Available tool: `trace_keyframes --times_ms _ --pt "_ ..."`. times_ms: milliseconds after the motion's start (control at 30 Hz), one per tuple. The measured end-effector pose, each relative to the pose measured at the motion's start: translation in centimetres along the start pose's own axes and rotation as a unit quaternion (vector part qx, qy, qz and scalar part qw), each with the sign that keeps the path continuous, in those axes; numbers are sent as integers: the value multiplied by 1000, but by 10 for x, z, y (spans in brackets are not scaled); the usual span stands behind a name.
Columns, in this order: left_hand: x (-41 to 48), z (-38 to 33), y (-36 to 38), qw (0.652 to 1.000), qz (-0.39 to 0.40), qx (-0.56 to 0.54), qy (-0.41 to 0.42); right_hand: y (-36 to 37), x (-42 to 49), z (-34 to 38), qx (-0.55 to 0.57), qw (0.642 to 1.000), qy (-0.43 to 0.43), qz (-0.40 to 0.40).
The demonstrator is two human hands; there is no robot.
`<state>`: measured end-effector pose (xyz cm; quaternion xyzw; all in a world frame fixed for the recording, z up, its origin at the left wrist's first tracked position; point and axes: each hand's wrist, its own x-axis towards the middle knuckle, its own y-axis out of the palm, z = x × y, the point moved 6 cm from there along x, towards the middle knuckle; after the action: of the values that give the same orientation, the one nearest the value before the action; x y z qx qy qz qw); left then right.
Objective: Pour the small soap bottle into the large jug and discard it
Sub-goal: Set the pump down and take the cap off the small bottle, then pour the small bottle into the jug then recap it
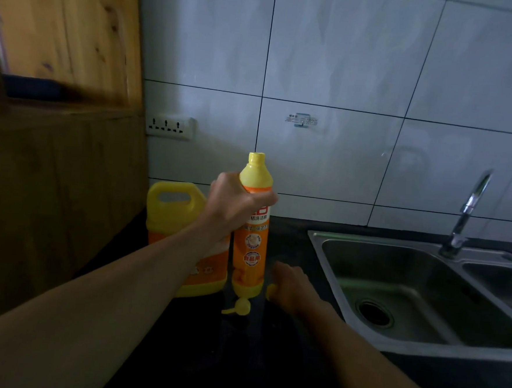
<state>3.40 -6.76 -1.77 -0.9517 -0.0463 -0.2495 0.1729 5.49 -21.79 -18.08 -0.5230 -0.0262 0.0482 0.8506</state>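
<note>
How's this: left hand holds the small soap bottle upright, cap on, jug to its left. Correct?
No: the small soap bottle has no cap on, its neck open, as the head view shows. The left hand does hold it upright, jug to its left.

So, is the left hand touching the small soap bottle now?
Touching. The head view shows the left hand with its fingers wrapped round the upper part of the small soap bottle.

Palette: yellow/orange on black.
small soap bottle (251,239) in left hand (232,204): yellow, orange label, white print. large jug (171,215) behind that hand: same scheme. cap (242,308) left of right hand (291,284): yellow. counter (237,359) black.
</note>
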Motion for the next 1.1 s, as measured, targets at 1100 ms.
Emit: trace_keyframes --times_ms 1100 --pt "14 -19 -33 999 -29 -3 -13 -121 -2 94 292 928 -134 -188"
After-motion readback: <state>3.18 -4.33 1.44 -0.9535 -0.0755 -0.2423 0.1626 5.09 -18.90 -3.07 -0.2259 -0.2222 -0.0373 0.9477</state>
